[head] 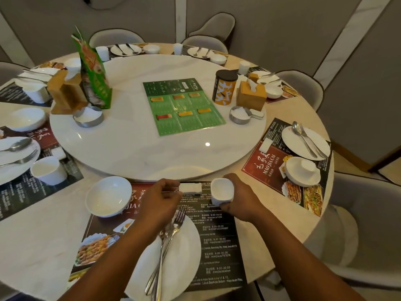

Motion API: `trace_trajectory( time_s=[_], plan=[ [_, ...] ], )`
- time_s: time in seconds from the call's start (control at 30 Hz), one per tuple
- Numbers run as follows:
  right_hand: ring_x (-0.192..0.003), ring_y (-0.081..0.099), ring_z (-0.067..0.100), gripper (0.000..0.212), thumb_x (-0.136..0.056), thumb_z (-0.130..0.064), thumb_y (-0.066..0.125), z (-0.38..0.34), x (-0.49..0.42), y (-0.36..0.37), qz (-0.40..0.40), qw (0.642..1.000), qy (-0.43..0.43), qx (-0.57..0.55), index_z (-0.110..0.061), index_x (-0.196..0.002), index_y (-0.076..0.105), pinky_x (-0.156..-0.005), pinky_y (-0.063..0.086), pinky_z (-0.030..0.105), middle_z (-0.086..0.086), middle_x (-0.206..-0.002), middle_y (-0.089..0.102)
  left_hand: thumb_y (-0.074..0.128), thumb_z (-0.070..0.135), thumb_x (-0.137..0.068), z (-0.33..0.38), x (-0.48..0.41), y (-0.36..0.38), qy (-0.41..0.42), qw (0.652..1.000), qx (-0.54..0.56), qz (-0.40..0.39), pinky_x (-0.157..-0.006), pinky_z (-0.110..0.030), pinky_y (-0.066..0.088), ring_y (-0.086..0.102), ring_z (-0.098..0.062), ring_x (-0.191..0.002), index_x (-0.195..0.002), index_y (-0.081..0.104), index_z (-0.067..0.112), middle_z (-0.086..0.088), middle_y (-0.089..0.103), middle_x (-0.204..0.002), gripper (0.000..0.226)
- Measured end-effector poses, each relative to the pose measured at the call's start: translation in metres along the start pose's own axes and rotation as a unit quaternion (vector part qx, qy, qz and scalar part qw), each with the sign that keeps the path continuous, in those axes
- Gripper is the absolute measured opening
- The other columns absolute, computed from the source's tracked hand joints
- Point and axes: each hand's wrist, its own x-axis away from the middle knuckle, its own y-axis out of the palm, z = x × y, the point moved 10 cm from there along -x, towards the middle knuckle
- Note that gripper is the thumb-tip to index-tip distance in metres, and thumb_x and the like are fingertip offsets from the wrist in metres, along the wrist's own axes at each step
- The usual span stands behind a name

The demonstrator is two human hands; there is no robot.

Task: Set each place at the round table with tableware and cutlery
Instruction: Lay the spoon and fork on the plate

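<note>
Head view, the only one supplied: the near place at the round desk (41, 246) is largely laid. On the placemat (219, 240) sit a white plate (184, 253) with a fork (176, 222) and a spoon (161, 237) lying across it, handles toward the person. A white bowl (108, 196) stands on the mat's far left corner. The right grip (237, 202) is wrapped round a small white cup (222, 190), which is upright with its mouth up at the far right of the mat. Whether its base touches the mat cannot be told. The left grip (161, 199) is narrow, thumb and forefinger closed on the left end of a small white block (191, 188), apparently a cutlery rest. That block lies at the far edge of the mat, just short of the turntable (152, 153). Its long axis runs left to right, parallel to the desk edge, and it sits between the two grips with its right end just beside the cup. The left grip is therefore the one placed to shift it. Judgement: the step in hand is the final positioning of block and cup. Any sideways slide of the block toward the right risks knocking the cup. The neighbouring places already carry plates, cutlery and cups.
</note>
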Motion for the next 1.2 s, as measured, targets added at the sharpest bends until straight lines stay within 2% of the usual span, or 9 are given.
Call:
trace_trajectory(
  time_s=[0.2,0.33,0.57,0.73,0.87,0.97,1.03,1.1,1.2],
  plan=[
    [-0.111,0.053,0.016,0.071,-0.073,-0.026,0.086,0.005,-0.009,0.011,-0.029,1.000,0.010,0.001,-0.031,-0.127,0.041,-0.086,0.047,0.031,-0.005,-0.121,0.055,0.066,0.016,-0.089,-0.026,0.006,-0.035,-0.013,0.996,-0.041,0.075,-0.078,-0.028,0.050,0.064,-0.012,-0.095,-0.107,0.064,0.025,0.007,0.068,-0.102,0.020],
    [-0.110,0.053,0.015,0.070,-0.073,-0.026,0.086,0.003,-0.015,0.015,-0.036,0.999,0.015,0.007,-0.031,-0.127,0.042,-0.087,0.048,0.032,-0.005,-0.122,0.055,0.067,0.018,-0.089,-0.038,0.013,-0.048,-0.024,0.994,-0.057,0.094,-0.085,-0.035,0.052,0.063,-0.016,-0.097,-0.109,0.063,0.024,0.005,0.068,-0.104,0.021],
    [-0.108,0.053,0.014,0.069,-0.074,-0.030,0.085,0.002,-0.014,0.021,-0.039,0.999,0.025,0.017,-0.030,-0.126,0.041,-0.084,0.046,0.031,-0.006,-0.119,0.055,0.066,0.013,-0.090,-0.050,0.025,-0.063,-0.035,0.993,-0.046,0.104,-0.081,-0.027,0.045,0.061,-0.009,-0.093,-0.108,0.062,0.024,0.008,0.065,-0.099,0.022],
    [-0.108,0.054,0.014,0.068,-0.074,-0.029,0.085,0.001,-0.012,0.019,-0.038,0.999,0.032,0.015,-0.030,-0.126,0.041,-0.081,0.044,0.029,-0.007,-0.118,0.055,0.067,0.015,-0.090,-0.061,0.030,-0.065,-0.054,0.991,-0.068,0.098,-0.087,-0.033,0.048,0.060,-0.012,-0.095,-0.110,0.059,0.026,0.008,0.063,-0.101,0.025],
    [-0.122,0.051,0.022,0.090,-0.070,-0.022,0.088,0.005,-0.009,0.020,-0.052,0.997,0.054,0.028,-0.028,-0.142,0.033,-0.094,0.046,0.033,-0.001,-0.132,0.053,0.068,0.017,-0.089,-0.071,0.036,-0.060,-0.053,0.986,-0.141,0.069,-0.084,-0.032,0.052,0.062,-0.010,-0.092,-0.107,0.060,0.027,0.008,0.066,-0.098,0.022],
    [-0.136,0.041,0.023,0.110,-0.069,-0.027,0.089,-0.004,0.003,0.008,-0.037,0.997,0.042,0.046,-0.027,-0.154,0.019,-0.106,0.039,0.036,0.001,-0.151,0.039,0.065,0.017,-0.089,-0.077,0.040,-0.054,-0.031,0.974,-0.222,0.042,-0.078,-0.022,0.052,0.062,-0.006,-0.085,-0.104,0.064,0.029,0.008,0.068,-0.097,0.019],
    [-0.134,0.042,0.020,0.097,-0.074,-0.032,0.085,-0.020,0.017,-0.011,0.042,0.998,0.014,0.052,-0.028,-0.151,0.025,-0.103,0.041,0.035,-0.003,-0.149,0.040,0.066,0.022,-0.089,-0.081,0.042,-0.048,-0.032,0.964,-0.262,0.020,-0.068,-0.012,0.043,0.059,-0.001,-0.076,-0.105,0.066,0.025,0.010,0.066,-0.089,0.016],
    [-0.119,0.053,0.015,0.069,-0.081,-0.028,0.079,-0.038,0.038,-0.024,0.137,0.990,-0.004,0.042,-0.029,-0.138,0.041,-0.093,0.049,0.030,-0.006,-0.133,0.053,0.069,0.031,-0.086,-0.085,0.044,-0.041,-0.050,0.958,-0.283,0.000,-0.063,-0.011,0.039,0.058,-0.001,-0.074,-0.102,0.066,0.025,0.012,0.064,-0.082,0.017],
    [-0.088,0.062,0.005,0.025,-0.088,-0.020,0.070,-0.050,0.066,0.004,0.121,0.992,0.012,0.016,-0.029,-0.108,0.059,-0.068,0.046,0.014,-0.011,-0.099,0.065,0.071,0.044,-0.080,-0.091,0.048,-0.032,-0.074,0.946,-0.314,-0.014,-0.069,-0.019,0.041,0.057,-0.005,-0.080,-0.096,0.066,0.027,0.013,0.059,-0.085,0.024]
  ],
)
